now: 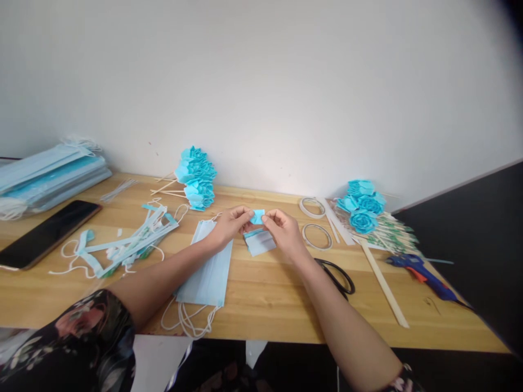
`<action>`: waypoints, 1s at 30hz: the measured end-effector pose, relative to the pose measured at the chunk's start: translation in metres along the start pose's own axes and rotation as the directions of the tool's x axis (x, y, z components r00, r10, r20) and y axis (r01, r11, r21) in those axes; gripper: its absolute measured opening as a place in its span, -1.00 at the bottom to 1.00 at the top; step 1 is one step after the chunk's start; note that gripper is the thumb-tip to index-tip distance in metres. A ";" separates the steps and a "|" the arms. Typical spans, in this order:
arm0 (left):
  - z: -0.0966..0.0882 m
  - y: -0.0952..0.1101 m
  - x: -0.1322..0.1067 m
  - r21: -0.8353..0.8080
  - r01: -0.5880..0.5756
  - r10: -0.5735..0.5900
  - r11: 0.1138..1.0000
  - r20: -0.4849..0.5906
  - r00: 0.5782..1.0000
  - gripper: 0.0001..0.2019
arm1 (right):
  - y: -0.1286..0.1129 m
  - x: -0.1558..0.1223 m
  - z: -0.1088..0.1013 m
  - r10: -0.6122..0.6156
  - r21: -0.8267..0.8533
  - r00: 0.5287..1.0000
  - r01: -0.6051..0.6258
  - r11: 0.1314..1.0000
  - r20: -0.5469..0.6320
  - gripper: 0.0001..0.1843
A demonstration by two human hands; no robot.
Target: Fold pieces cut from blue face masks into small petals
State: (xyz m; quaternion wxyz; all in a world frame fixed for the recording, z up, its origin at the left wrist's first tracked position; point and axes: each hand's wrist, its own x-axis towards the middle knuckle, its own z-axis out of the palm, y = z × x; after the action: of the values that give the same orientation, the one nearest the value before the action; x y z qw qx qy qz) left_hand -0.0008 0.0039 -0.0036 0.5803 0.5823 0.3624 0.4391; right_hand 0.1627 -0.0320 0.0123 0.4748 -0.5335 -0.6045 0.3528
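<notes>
Between my two hands a small blue piece of mask fabric (257, 216) is held up over the middle of the table. My left hand (237, 220) pinches its left side with thumb and fingertips. The right side is pinched by my right hand (281, 226). Just below them lies a larger cut piece of mask (260, 243), pale blue with a brighter upper edge, partly hidden by the hands. Under my left forearm rests a light blue face mask (208, 277) with white ear loops hanging toward the table's front edge.
Mask scraps (126, 245), a phone (47, 234) and stacked masks (53, 174) lie left. Blue fabric flowers on sticks (196, 177) lean at the back. Right are tape rolls (317, 237), black scissor handles (339, 277), more blue flowers (363, 207), a wooden strip (384, 286) and a glue gun (425, 276).
</notes>
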 end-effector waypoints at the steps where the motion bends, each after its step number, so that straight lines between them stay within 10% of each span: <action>1: 0.000 0.000 0.000 0.002 -0.002 0.002 1.000 0.000 1.000 -0.60 | 0.000 0.000 0.000 -0.003 -0.002 1.000 0.003 1.000 -0.004 -0.76; 17: 0.002 0.003 -0.003 0.058 0.001 -0.002 0.998 0.015 1.000 -0.68 | 0.001 0.002 -0.003 -0.076 0.015 0.997 0.076 0.997 -0.009 -0.77; 24: -0.002 0.001 -0.003 0.075 0.002 -0.002 0.997 0.007 1.000 -0.69 | -0.034 0.010 -0.061 -0.124 0.094 0.951 0.156 0.983 -0.284 -0.75; 30: -0.001 0.004 -0.003 0.077 0.021 -0.022 0.997 0.004 1.000 -0.69 | -0.025 -0.025 -0.099 -0.063 -0.252 0.988 0.027 0.967 -0.138 -0.75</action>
State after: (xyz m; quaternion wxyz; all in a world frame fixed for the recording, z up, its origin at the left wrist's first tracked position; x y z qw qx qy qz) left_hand -0.0031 0.0016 -0.0003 0.5631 0.6013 0.3838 0.4172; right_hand 0.2484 -0.0686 0.0608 0.4544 -0.5994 -0.6200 0.2233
